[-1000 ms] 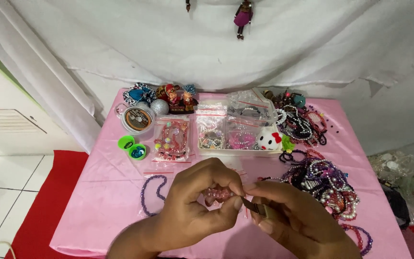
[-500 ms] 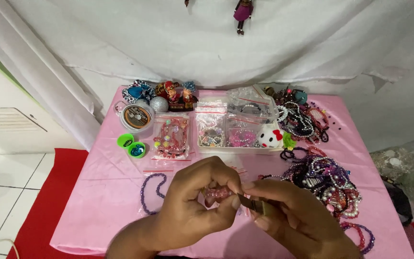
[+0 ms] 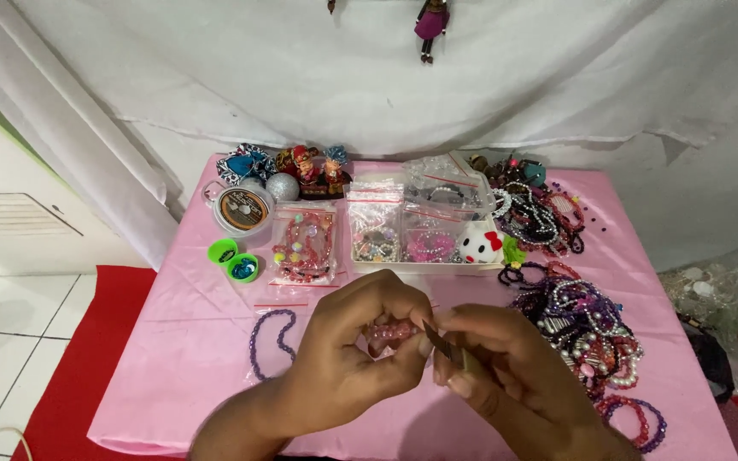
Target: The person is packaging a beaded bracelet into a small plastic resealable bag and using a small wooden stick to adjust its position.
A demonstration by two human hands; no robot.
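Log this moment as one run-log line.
left hand: pinching pink beads | right hand: holding thin tool at beads | purple bracelet: flat on pink table

pink bead string [image 3: 383, 331] bunched in left hand [image 3: 348, 363]; slim metal tool [image 3: 437, 343] beside it

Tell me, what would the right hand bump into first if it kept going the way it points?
Probably the left hand: the right hand points leftward with a thin tool toward the pink beads held there. Depth is unclear.
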